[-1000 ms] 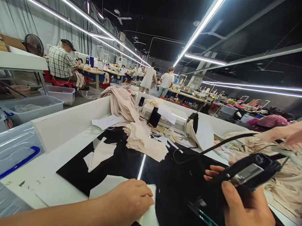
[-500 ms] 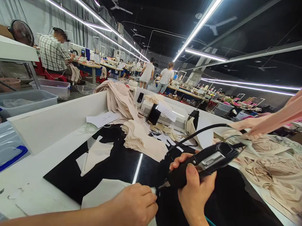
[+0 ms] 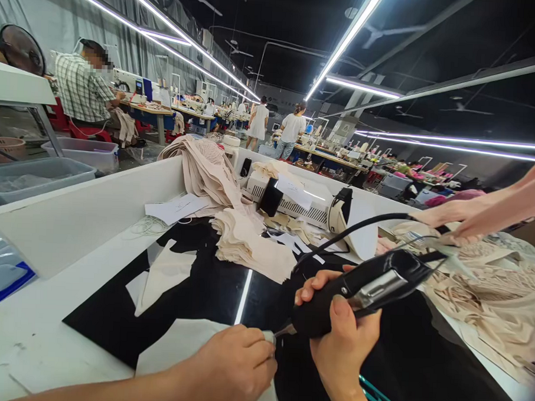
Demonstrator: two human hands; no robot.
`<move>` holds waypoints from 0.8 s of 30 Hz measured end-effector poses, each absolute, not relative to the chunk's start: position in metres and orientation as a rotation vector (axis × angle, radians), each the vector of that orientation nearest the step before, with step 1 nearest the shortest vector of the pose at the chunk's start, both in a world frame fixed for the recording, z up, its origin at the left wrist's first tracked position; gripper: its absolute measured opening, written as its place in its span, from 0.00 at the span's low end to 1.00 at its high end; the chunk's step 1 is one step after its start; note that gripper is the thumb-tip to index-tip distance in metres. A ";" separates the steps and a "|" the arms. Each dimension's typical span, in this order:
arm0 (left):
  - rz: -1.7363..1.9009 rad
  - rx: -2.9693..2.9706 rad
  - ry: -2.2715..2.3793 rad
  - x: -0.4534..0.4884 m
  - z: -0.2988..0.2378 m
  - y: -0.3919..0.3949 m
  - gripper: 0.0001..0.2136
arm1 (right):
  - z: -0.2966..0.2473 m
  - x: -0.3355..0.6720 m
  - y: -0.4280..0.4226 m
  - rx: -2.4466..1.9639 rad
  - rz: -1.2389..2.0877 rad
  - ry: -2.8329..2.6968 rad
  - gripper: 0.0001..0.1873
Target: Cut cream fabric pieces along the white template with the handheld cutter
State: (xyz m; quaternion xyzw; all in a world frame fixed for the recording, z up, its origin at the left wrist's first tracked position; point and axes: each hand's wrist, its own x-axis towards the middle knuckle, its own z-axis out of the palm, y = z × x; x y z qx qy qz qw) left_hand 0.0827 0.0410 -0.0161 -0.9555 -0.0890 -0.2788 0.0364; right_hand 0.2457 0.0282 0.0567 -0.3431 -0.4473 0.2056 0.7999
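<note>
My right hand (image 3: 345,340) is wrapped round a black corded hand tool (image 3: 361,293) with a silver side panel and a thin metal blade tip. The tool leans down to the left, its tip beside the fingers of my left hand (image 3: 238,365). Closed in a pinch, that hand grips the edge of a pale piece of fabric (image 3: 177,338). The fabric lies on a glossy black sheet (image 3: 210,298). My left fingers hide the exact spot where tip and cloth meet. A teal object (image 3: 380,400) lies partly hidden by my right wrist.
Ahead are stacked cream fabric pieces (image 3: 248,241), a white slotted machine (image 3: 289,201) and a paper sheet (image 3: 176,208). Loose cream cloth (image 3: 480,304) lies right. A pink cloth-like band (image 3: 493,210) hangs by the tool's cord. White walls (image 3: 89,216) border the table. Co-workers are farther off.
The view has shifted slightly. The tool's metal tip now shows more clearly beside my left fingers. Both hands keep their grips.
</note>
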 end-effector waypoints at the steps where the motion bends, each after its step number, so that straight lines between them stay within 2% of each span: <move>1: -0.845 -2.937 -0.278 0.082 -0.016 0.041 0.03 | 0.056 0.245 0.028 -0.737 0.438 -0.967 0.15; 6: -0.819 -2.944 -0.278 0.082 -0.014 0.041 0.06 | 0.051 0.244 0.028 -0.752 0.414 -0.989 0.17; 12: -0.746 -2.944 -0.305 0.078 -0.016 0.039 0.03 | 0.048 0.245 0.027 -0.779 0.400 -1.003 0.17; 16: -0.698 -2.958 -0.349 0.076 -0.017 0.038 0.05 | 0.048 0.245 0.027 -0.779 0.396 -1.006 0.17; 24: -0.903 -2.905 -0.348 0.078 -0.018 0.037 0.05 | 0.051 0.246 0.025 -0.777 0.400 -1.001 0.16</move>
